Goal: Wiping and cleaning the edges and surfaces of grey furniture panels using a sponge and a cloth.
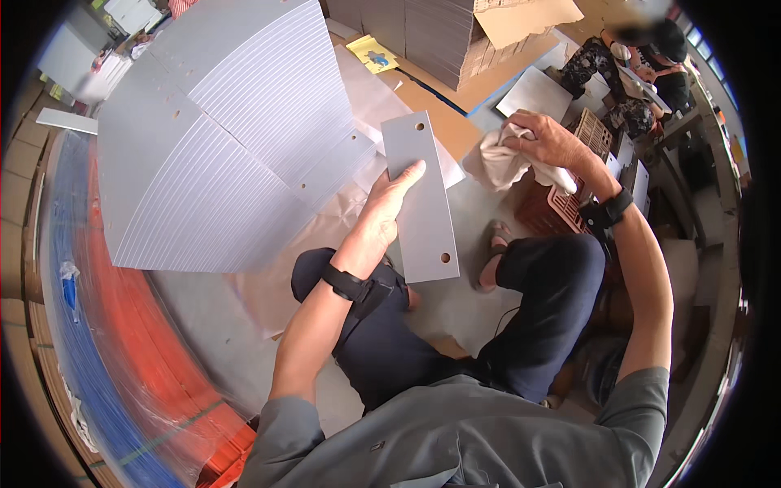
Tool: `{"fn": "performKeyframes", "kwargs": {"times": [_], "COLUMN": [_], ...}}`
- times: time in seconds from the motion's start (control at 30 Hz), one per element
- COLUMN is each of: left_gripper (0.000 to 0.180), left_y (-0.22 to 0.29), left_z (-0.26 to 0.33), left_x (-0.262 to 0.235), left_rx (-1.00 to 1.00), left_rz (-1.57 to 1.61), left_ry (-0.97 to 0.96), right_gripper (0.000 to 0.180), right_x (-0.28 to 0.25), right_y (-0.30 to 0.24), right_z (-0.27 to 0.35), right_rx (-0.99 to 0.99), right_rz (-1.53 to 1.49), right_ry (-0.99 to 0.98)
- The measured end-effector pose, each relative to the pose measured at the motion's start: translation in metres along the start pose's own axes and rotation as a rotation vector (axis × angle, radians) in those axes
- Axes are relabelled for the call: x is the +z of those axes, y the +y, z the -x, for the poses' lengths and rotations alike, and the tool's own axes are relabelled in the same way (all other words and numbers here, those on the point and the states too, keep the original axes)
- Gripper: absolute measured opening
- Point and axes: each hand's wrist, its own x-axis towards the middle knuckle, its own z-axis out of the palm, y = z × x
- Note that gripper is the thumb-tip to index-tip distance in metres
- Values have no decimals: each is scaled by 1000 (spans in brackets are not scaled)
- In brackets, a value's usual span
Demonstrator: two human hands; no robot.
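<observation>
My left hand (pixel 392 203) grips a flat grey panel (pixel 425 213) by its left edge, thumb on the face and the other fingers hidden behind. The panel is long and narrow, tilted, with a round hole near each end. My right hand (pixel 547 140) is closed on a crumpled white cloth (pixel 503 161), held to the right of the panel and apart from it. Left of the panel, close to my left hand, rise large stacks of similar grey panels (pixel 268 73), their edges showing as many thin lines.
Brown crates (pixel 553 210) stand beneath my right forearm. Cardboard stacks (pixel 435 37) and a yellow packet (pixel 373 54) lie at the back. Plastic-wrapped orange and blue material (pixel 138 301) runs along the left. At the far right another person (pixel 606 69) sits holding a pale piece.
</observation>
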Motion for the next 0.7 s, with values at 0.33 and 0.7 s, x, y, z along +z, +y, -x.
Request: {"fn": "performKeyframes", "kwargs": {"times": [0.33, 0.7], "left_gripper": [48, 49], "left_y": [20, 46], "left_z": [-69, -168], "left_x": [-27, -64], "left_rx": [93, -10], "left_rz": [-224, -629], "left_ry": [174, 251], "right_gripper": [67, 63], "right_x": [132, 262], "right_y": [197, 276], "right_z": [-258, -520], "right_rx": [113, 438], "right_rz": [-79, -188], "right_ry": [-176, 245]}}
